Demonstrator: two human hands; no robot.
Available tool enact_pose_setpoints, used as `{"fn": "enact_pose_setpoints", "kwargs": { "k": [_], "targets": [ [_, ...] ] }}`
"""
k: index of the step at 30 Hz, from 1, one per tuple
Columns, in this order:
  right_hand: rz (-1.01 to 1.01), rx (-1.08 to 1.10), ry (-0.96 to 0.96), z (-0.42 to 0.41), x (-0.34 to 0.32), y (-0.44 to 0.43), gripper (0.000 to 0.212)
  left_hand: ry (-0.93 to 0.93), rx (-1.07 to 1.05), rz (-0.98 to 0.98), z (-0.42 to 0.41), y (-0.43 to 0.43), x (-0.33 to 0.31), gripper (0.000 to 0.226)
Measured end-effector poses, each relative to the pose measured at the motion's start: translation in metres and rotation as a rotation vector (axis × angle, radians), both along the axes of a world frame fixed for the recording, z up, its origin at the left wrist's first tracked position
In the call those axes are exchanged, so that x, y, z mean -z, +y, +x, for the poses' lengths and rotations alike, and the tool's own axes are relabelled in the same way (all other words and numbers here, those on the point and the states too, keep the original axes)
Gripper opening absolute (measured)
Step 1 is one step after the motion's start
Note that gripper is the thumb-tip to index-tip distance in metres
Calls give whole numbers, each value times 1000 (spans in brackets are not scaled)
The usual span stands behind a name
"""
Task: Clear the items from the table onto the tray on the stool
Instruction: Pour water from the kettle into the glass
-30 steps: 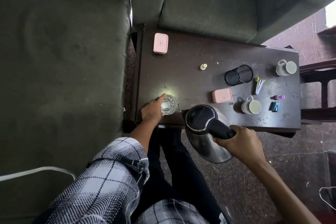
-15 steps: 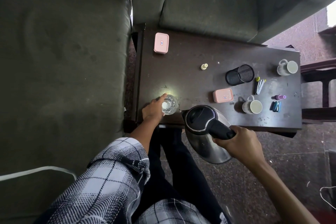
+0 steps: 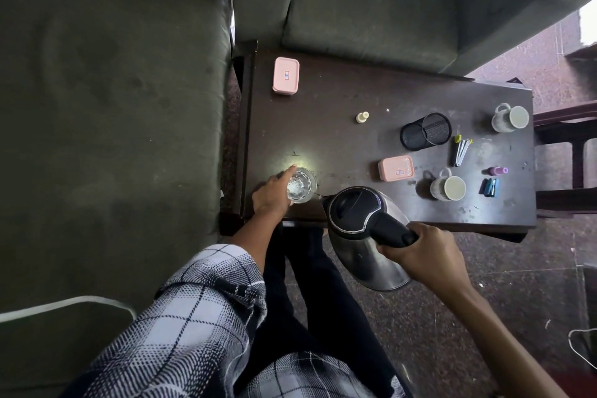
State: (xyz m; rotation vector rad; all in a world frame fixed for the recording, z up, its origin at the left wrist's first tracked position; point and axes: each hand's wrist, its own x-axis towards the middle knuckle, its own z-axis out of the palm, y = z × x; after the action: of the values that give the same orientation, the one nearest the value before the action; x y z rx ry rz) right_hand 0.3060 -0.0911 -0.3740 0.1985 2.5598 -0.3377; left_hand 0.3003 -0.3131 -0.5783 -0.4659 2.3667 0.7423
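My left hand (image 3: 273, 192) grips a clear glass (image 3: 301, 185) that stands near the front left of the dark wooden table (image 3: 342, 139). My right hand (image 3: 426, 252) holds the black handle of a steel kettle (image 3: 365, 233), tilted with its spout toward the glass, and a thin stream runs into the glass. Farther right on the table lie two pink boxes (image 3: 286, 75) (image 3: 396, 167), two white mugs (image 3: 448, 187) (image 3: 510, 117), a black mesh cup (image 3: 424, 131) on its side, a small white bottle (image 3: 362, 117), pens (image 3: 461, 149), a purple cap (image 3: 498, 170) and a blue item (image 3: 490, 187). No tray or stool is in view.
Grey-green sofa cushions (image 3: 371, 0) border the table at the back and left (image 3: 113, 107). A wooden frame (image 3: 568, 152) stands past the table's right end. A white cable (image 3: 64, 304) lies on the left cushion. Speckled floor (image 3: 484, 317) runs along the front right.
Both hands stay almost still; the kettle stays tilted over the glass and the stream keeps running. Nothing on the table has moved.
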Motion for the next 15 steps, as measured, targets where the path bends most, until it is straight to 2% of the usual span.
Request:
{"fn": "enact_pose_setpoints", "kwargs": {
  "k": [15],
  "targets": [
    [-8,2,-3,0,0,2,39,12,-1,-29,0,1,4,72]
  ]
}}
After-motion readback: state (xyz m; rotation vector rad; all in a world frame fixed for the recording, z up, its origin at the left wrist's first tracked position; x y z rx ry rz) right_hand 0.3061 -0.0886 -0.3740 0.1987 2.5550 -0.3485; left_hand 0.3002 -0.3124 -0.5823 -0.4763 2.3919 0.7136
